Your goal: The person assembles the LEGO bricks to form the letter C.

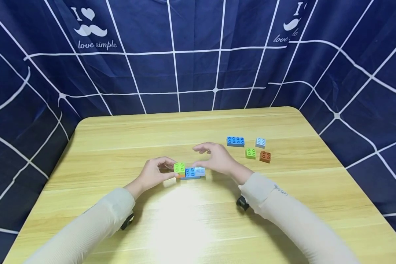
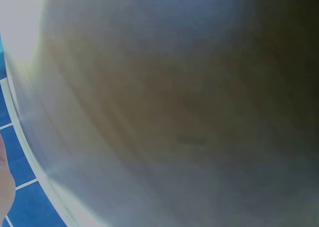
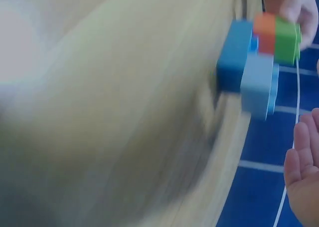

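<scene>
A small brick build stands on the table in front of me. Its base is a long blue brick, with a light blue brick on the right end. On the left end an orange brick carries a green brick. My left hand pinches this orange and green end between thumb and fingers. Just right of the build hovers my right hand, fingers apart and nothing in them. The right wrist view shows that right hand below the light blue brick. Mostly blurred tabletop fills the left wrist view.
Toward the back right lie a loose blue long brick, a light blue brick, a green brick and a brown brick. The wooden table is bordered by a dark blue checked curtain.
</scene>
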A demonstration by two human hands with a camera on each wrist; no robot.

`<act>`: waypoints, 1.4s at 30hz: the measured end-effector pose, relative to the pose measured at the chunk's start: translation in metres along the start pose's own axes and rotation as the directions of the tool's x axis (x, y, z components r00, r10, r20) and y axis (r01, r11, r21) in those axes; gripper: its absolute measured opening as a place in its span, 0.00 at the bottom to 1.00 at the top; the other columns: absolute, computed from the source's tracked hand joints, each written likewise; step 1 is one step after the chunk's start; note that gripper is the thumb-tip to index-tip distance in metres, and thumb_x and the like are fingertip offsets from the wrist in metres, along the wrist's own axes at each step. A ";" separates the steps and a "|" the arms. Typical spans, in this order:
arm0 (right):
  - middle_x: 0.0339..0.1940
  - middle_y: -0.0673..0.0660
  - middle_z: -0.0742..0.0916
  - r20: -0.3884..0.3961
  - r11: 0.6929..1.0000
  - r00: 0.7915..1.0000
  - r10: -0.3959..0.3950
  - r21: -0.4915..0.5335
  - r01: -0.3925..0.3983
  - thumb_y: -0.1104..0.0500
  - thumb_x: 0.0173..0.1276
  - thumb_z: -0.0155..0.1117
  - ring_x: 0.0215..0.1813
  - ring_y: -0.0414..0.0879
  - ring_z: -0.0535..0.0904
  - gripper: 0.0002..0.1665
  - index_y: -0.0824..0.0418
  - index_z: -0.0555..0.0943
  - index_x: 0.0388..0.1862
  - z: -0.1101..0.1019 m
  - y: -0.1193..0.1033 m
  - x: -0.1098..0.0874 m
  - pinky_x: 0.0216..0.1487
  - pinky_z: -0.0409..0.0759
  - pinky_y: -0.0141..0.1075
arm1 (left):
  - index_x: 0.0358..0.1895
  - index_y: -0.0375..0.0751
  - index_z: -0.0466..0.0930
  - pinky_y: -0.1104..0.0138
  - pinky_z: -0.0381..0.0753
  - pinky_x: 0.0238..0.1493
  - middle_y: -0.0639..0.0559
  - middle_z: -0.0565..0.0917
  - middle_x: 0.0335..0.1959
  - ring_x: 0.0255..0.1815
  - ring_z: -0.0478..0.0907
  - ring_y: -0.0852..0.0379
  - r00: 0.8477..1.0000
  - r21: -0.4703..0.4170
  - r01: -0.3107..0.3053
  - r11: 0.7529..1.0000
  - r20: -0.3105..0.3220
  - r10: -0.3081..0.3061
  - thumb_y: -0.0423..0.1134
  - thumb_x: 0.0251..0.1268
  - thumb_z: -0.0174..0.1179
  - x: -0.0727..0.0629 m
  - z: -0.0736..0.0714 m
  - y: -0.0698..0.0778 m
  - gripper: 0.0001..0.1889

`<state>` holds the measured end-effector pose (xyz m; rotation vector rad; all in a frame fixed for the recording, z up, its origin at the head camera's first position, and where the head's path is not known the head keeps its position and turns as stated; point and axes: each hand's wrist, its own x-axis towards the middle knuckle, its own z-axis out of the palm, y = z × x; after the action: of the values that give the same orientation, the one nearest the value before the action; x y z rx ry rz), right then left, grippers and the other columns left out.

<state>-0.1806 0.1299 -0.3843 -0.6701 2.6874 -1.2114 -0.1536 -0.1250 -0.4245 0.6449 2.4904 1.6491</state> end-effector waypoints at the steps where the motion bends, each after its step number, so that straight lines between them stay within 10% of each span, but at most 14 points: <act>1: 0.53 0.50 0.83 -0.017 1.000 1.000 -0.001 0.007 0.001 0.52 0.52 0.77 0.52 0.45 0.76 0.33 0.59 0.79 0.57 -0.005 0.005 -0.002 0.58 0.73 0.45 | 0.43 0.36 0.82 0.57 0.80 0.47 0.49 0.84 0.37 0.41 0.80 0.48 1.000 0.000 0.005 1.000 -0.001 -0.005 0.35 0.49 0.74 0.000 0.000 0.000 0.17; 20: 0.54 0.62 0.82 -0.235 0.991 0.967 0.097 -0.062 -0.114 0.55 0.54 0.76 0.54 0.55 0.77 0.34 0.65 0.76 0.59 -0.087 0.090 -0.056 0.57 0.72 0.50 | 0.43 0.39 0.83 0.62 0.80 0.45 0.54 0.84 0.36 0.40 0.80 0.54 1.000 0.035 -0.009 0.999 -0.004 0.010 0.36 0.48 0.74 0.001 0.001 -0.009 0.17; 42: 0.56 0.69 0.78 -0.262 0.970 0.954 0.144 -0.152 -0.188 0.50 0.54 0.76 0.55 0.65 0.74 0.41 0.68 0.72 0.62 -0.118 0.138 -0.099 0.52 0.73 0.58 | 0.43 0.40 0.83 0.59 0.80 0.46 0.54 0.84 0.36 0.40 0.80 0.53 1.000 0.032 0.015 0.999 -0.009 -0.015 0.38 0.48 0.74 0.000 0.001 -0.008 0.17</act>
<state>-0.1731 0.3345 -0.4130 -0.3159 3.0117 -1.0914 -0.1560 -0.1266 -0.4318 0.6221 2.5264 1.6127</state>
